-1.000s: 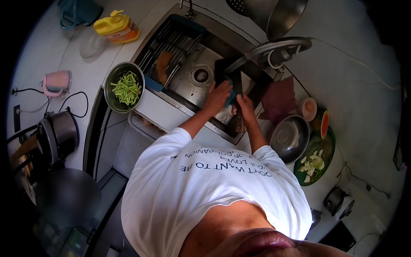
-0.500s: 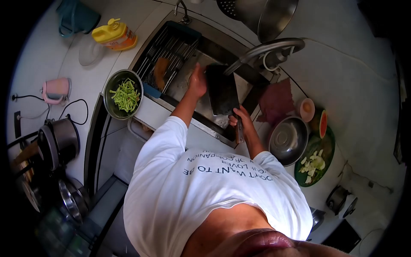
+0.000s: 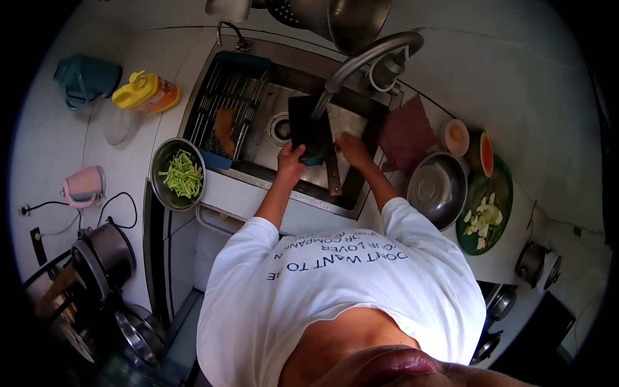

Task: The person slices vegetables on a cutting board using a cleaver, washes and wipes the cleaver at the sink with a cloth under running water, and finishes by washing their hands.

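Note:
A dark, broad-bladed cleaver (image 3: 309,126) is over the sink (image 3: 265,122), its blade under the faucet spout and its brown handle towards me. My left hand (image 3: 291,162) grips the lower left corner of the blade. Something teal (image 3: 313,161) shows at the blade's lower edge, beside my left fingers. To the right of the handle is my right hand (image 3: 351,149), off the handle, with its fingers curled in; what they hold, if anything, I cannot make out.
A rack (image 3: 242,103) with a brown item fills the sink's left side. The curved faucet (image 3: 367,55) reaches over the blade. A bowl of cut green beans (image 3: 193,203) sits left; a metal bowl (image 3: 437,190) and a green board (image 3: 506,213) are right.
My left hand has come back from beside the blade and grips it. My right hand has let go of the handle and moved to its right. The whole view has shifted.

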`<state>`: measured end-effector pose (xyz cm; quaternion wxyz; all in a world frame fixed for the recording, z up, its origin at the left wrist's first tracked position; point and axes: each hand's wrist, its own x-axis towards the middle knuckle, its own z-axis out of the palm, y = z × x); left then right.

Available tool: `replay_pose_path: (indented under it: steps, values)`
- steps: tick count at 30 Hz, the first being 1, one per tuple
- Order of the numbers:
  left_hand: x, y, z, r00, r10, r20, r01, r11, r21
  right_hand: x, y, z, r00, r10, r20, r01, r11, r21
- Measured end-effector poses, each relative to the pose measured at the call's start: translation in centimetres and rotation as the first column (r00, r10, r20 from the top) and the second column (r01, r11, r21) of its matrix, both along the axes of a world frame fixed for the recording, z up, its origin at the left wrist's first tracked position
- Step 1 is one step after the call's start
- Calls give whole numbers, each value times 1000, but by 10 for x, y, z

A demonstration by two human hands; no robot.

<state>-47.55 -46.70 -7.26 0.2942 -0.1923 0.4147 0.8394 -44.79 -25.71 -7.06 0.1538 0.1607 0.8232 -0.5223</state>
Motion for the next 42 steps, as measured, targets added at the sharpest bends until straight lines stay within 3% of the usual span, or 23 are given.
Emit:
replay_pose_path:
  steps: [2, 3, 4, 6, 9, 14, 16, 18, 20, 21, 23, 24, 26, 27, 29, 30, 31, 34, 36, 37, 38, 40, 42]
  values:
    - [-2, -8, -4, 1000, 9, -13, -10, 997, -72, -27, 13, -36, 941, -140, -308, 153, 988, 16]
    - [-3, -13, -4, 1000, 6, -8, -7, 992, -129, -44, 3, -7, 927, -340, -157, 286, 913, -292]
    - [-3, -16, -5, 1000, 0, -4, 0, 983, -186, -65, -16, 34, 877, -478, 49, 424, 722, -547]
    - [-2, -19, -10, 999, 31, -41, -37, 984, -174, -95, -41, 57, 861, -449, 238, 444, 437, -782]
    - [-4, -23, -8, 997, 78, -15, -80, 985, -155, -120, -51, 39, 940, -258, 224, 268, 151, -951]
    - [-15, -19, -5, 987, 141, -73, -144, 989, -39, -77, -18, 26, 899, -401, 177, 384, 526, -759]
    - [-21, -20, -15, 988, 126, -94, -133, 989, -72, -46, 17, 8, 853, -471, 226, 490, 571, -659]
    - [-21, -15, -3, 989, 114, -99, -120, 991, -53, -20, 85, -54, 927, -363, 93, 281, 508, -814]
    - [-20, -11, 2, 989, 112, -95, -116, 993, -35, -10, 89, -33, 682, -729, -60, 472, 501, -726]
    - [-20, -9, 3, 989, 116, -88, -118, 993, -25, -7, 99, -22, 683, -530, -502, 346, 840, -417]
    - [-17, -7, -1, 990, 114, -83, -116, 993, -14, -8, 111, 8, 701, -331, -632, 284, 942, -179]
    - [-16, -7, -5, 989, 106, -105, -109, 994, -18, -14, 113, 28, 766, -479, -429, 339, 868, -364]
    - [-12, -4, -8, 985, 84, -152, -88, 996, -21, -23, 119, 63, 845, -478, -238, 367, 844, -391]
    - [-10, -5, -2, 985, 58, -163, -65, 997, -33, -26, 123, 80, 884, -378, -275, 310, 914, -261]
    - [-7, -6, 14, 984, 22, -178, -30, 999, -43, -38, 138, 80, 887, -459, -42, 383, 785, -487]
    - [-3, -9, 18, 984, 0, -179, -9, 999, -52, -52, 153, 68, 813, -514, 274, 529, 455, -717]
    - [0, -11, 19, 982, -8, -187, -3, 998, -58, -58, 155, 63, 704, -423, 571, 645, 44, -763]
    - [2, -15, 20, 978, -36, -205, 23, 998, -65, -43, 122, 53, 753, -554, 355, 635, 466, -617]
    - [2, -15, 16, 978, -47, -201, 36, 998, -58, -2, 57, 96, 935, -331, 127, 352, 819, -453]
    - [3, -15, 21, 980, -62, -188, 50, 997, -67, 14, 40, 83, 971, -184, 152, 231, 885, -404]
    - [2, -14, 30, 981, -76, -176, 64, 995, -74, 26, 25, 70, 982, -34, 184, 99, 929, -356]
    - [2, -12, 34, 977, -102, -189, 88, 993, -81, 44, -21, 106, 914, -29, 404, 248, 830, -500]
    - [-3, -7, 29, 963, -126, -238, 111, 991, -76, 54, -44, 82, 955, -91, 282, 267, 677, -686]
